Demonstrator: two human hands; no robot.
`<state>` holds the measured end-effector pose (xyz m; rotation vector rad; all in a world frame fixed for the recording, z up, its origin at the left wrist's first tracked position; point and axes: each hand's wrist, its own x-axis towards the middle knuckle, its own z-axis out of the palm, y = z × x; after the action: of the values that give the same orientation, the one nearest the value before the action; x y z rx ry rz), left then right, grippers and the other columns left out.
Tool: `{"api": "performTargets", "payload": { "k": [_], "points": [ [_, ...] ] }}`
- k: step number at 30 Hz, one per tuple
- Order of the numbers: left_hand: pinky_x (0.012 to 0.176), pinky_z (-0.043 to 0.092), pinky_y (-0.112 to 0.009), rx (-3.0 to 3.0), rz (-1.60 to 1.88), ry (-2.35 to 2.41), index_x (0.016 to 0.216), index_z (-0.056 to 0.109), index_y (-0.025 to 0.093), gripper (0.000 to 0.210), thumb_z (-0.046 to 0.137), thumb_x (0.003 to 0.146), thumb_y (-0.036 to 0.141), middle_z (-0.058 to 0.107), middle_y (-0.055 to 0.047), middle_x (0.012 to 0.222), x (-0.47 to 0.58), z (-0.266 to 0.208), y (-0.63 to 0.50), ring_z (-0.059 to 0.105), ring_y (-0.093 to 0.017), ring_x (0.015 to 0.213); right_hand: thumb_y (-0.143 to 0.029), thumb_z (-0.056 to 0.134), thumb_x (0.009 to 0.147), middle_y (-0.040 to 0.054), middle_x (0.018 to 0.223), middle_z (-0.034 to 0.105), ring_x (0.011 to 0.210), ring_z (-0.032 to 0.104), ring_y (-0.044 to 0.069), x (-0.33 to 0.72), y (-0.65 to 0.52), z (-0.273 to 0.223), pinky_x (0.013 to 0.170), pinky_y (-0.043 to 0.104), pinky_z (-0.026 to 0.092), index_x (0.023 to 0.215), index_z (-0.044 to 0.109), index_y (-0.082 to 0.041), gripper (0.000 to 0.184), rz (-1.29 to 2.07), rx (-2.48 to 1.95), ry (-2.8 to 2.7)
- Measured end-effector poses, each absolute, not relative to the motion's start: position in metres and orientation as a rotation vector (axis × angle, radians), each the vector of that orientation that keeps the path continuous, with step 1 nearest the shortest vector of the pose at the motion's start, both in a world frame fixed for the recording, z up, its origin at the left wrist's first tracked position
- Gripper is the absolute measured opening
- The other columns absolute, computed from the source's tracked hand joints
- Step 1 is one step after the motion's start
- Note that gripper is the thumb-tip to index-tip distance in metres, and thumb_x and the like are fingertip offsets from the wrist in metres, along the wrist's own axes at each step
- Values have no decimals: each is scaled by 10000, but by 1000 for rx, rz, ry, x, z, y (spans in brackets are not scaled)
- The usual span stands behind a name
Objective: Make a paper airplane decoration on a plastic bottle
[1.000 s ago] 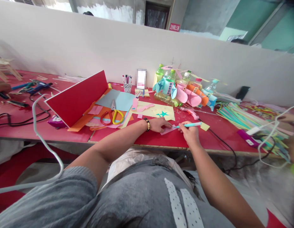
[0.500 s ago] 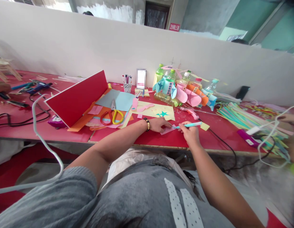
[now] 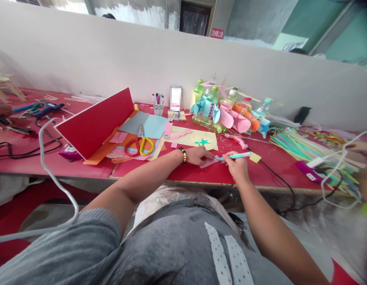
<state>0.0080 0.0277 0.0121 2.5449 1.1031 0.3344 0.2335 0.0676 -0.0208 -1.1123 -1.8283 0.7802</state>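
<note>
Red and flat, one board leans at the left end of the table, one purple block poking out beneath it. Next I see one pair of scissors lying on coloured paper, and one cup of pens behind. One left hand rests on one pink slip at the near side of the table; whether its fingers are apart or together, I cannot tell. Just beyond lies one cream sheet with green star shapes. At least five bottles stand farther back, one more lying before them. One light-blue pen points leftward, its tip at the slip, clamped between the thumb and fingers of one right hand. Rightward come one pink glue gun, one small yellow slip, strips too many to count, and a second purple block.
</note>
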Motion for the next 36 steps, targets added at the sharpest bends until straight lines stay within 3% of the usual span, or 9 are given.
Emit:
{"api": "performTargets", "payload": {
  "k": [36],
  "points": [
    [1041,334,-335,2531,332,1099,1275,597,176,547,561,735,105,578,-45,1356,9,13,27,529,-233,1159,-549,624,781,45,636,689,553,604,194,232,67,-21,541,300,464,768,626,-210,339,804,-1122,-1808]
  ]
}}
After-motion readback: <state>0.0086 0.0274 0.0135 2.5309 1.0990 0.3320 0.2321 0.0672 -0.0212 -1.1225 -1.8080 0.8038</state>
